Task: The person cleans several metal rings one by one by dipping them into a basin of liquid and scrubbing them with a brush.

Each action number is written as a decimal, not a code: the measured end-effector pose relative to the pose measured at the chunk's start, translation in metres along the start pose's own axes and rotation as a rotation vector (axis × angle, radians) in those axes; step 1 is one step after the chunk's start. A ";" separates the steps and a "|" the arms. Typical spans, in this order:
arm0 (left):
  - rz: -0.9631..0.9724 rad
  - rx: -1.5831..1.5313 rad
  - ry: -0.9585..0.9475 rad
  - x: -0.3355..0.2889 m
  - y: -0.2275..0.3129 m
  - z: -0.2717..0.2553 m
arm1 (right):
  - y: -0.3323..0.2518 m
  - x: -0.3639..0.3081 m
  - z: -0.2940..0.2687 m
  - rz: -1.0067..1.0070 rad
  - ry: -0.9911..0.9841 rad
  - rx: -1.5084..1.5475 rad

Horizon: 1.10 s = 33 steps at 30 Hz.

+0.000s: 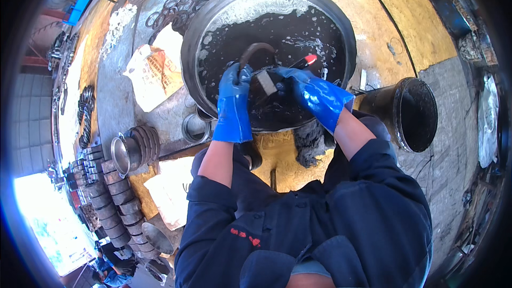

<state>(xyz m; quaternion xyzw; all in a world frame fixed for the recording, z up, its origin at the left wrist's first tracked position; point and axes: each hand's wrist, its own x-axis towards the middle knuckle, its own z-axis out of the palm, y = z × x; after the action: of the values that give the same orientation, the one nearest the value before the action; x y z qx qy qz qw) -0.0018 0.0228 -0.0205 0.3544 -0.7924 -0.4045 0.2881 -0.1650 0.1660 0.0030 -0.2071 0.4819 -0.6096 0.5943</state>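
Note:
Both my hands wear long blue rubber gloves over a wide round metal basin (pixel 349 48) of dark liquid. My left hand (pixel 234 81) is closed on a dark ring-shaped metal part (pixel 257 48), whose curved upper edge rises above the fingers; its lower portion is hard to make out. In my right hand (pixel 301 81) is a tool with a black-and-red handle (pixel 309 61), its end pointing up and right past the glove. A pale grey rectangular block (pixel 265 82) shows between the hands; whether it joins the handle is hidden.
Dark metal rings (pixel 184 4) are heaped beyond the basin at left, near a printed sack (pixel 152 74). Stacked metal rings (pixel 133 152) stand lower left. A black bucket (pixel 416 114) lies tipped at right. Another person (pixel 114 272) shows at lower left.

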 end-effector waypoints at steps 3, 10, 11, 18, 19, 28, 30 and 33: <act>-0.209 -0.427 0.081 -0.001 0.019 -0.004 | -0.018 0.001 -0.025 -0.083 0.254 -0.253; -0.614 -1.174 0.000 0.011 0.003 -0.003 | 0.010 0.026 -0.035 -0.223 0.353 -0.201; -0.637 -1.201 -0.028 0.011 -0.004 0.000 | 0.007 0.027 -0.033 -0.168 0.324 -0.190; -0.482 -0.340 -0.183 -0.011 0.016 -0.017 | -0.029 0.010 0.002 0.034 0.259 -0.687; -0.430 -0.426 -0.138 -0.011 0.038 -0.012 | -0.016 0.009 -0.004 -0.177 0.294 -0.923; 0.245 -0.007 -0.311 -0.005 -0.023 -0.015 | 0.031 0.029 0.014 -0.045 0.118 -1.691; 0.154 -0.147 -0.315 -0.009 -0.015 -0.011 | 0.037 0.026 -0.001 -0.190 0.110 -1.422; -0.244 -0.528 -0.193 -0.007 -0.002 -0.018 | 0.023 0.018 0.001 -0.337 0.210 -1.357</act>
<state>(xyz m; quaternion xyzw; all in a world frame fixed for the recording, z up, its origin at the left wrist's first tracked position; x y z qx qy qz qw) 0.0165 0.0194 -0.0141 0.3199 -0.6351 -0.6598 0.2429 -0.1562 0.1532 -0.0218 -0.5436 0.7718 -0.2751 0.1818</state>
